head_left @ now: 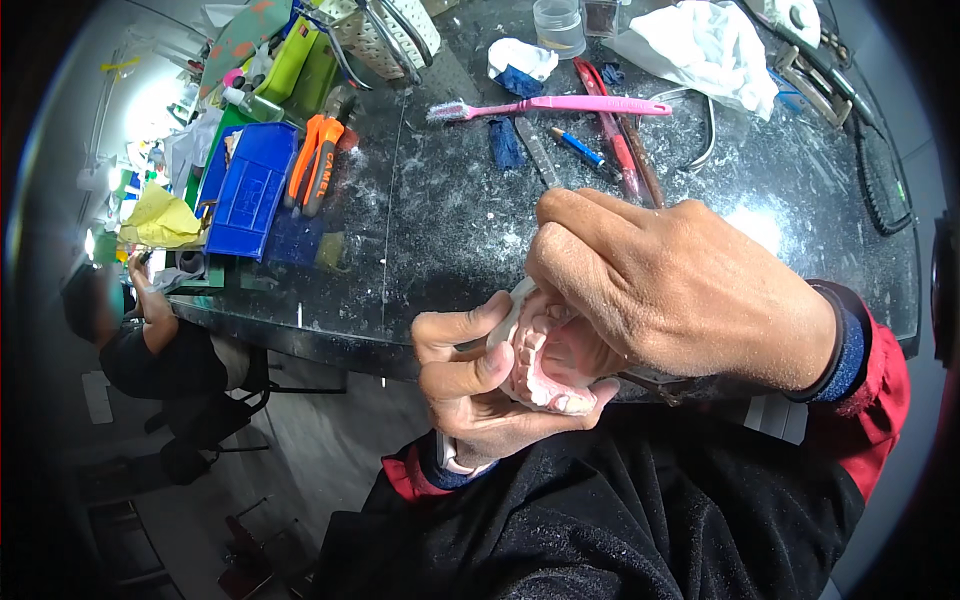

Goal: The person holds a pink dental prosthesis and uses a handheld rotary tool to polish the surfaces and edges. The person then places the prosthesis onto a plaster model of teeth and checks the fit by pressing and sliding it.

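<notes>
A dental cast [540,372] with a pink denture base and a row of teeth is held just off the near table edge. My left hand [462,388] grips it from the left and below, thumb and fingers around its rim. Over its far right side bends my right hand [690,290], fingers curled and pressed together against the cast. Whatever those fingertips pinch is hidden behind the knuckles. White dust covers the right hand and sleeve. Beyond the hands lie a pink toothbrush [590,104], a red-handled tool [622,160], a blue pencil-like tool [578,147] and a flat metal strip [537,150].
The dark, dusty table [440,240] also bears orange-and-grey-handled pliers [316,160], a blue bin [252,190], blue scraps [506,143], a white lump [522,60], a clear cup [559,28] and a white plastic bag [700,50]. Another person [160,345] sits at far left.
</notes>
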The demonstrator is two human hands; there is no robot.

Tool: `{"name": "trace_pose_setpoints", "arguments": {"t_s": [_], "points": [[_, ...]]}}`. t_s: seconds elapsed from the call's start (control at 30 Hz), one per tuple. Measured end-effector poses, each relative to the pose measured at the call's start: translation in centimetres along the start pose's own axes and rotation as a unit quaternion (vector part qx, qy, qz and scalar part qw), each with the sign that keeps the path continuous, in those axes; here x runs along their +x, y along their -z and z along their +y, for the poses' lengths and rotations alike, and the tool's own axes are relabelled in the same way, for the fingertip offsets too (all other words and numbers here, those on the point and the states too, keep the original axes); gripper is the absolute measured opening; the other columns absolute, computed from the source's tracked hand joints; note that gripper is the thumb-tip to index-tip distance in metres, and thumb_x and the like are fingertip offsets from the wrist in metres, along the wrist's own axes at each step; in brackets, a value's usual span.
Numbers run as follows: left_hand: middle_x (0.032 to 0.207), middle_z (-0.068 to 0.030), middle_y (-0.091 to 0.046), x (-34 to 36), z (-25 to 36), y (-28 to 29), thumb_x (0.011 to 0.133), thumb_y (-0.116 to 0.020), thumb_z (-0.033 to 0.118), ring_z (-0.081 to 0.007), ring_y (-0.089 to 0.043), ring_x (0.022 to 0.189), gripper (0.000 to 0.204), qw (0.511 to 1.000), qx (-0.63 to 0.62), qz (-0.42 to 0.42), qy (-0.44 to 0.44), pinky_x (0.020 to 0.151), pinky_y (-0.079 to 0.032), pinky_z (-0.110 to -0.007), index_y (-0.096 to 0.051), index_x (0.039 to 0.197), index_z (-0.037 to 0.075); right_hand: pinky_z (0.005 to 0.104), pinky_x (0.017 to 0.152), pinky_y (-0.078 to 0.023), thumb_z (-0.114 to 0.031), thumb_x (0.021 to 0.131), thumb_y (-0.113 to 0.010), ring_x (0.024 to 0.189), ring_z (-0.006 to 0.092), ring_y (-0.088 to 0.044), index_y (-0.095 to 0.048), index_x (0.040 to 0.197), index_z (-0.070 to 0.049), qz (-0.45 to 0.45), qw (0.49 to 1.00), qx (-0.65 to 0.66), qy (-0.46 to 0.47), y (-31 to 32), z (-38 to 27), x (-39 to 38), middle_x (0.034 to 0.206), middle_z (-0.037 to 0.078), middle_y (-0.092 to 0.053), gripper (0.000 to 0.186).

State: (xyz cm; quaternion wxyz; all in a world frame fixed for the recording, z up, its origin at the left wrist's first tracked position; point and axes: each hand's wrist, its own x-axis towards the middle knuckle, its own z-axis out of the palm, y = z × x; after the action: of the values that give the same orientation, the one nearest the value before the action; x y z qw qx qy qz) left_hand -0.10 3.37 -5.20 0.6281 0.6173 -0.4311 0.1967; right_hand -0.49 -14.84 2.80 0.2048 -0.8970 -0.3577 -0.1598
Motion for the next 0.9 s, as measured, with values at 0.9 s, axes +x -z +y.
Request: {"name": "trace_pose_setpoints", "arguments": {"t_s": [0.9], "points": [[0.112,-0.0194,-0.042,-0.9,-0.6,-1.1,0.088,-0.06,0.029,-0.0231,-0.053,0.096,0.033,0.967,0.178,0.166,-0.072,0.081,-0.051,-0.032,-0.049,0.114,0.011,0.0294,0.065,-0.049,-0.009,0.078,-0.068,0.076,0.0187,-0.056,-0.056,0.093,-0.002,-0.011,0.9,0.356,-0.25,-0.7,-4.2,-0.6,0.09,0.009,-0.048,0.02]]}}
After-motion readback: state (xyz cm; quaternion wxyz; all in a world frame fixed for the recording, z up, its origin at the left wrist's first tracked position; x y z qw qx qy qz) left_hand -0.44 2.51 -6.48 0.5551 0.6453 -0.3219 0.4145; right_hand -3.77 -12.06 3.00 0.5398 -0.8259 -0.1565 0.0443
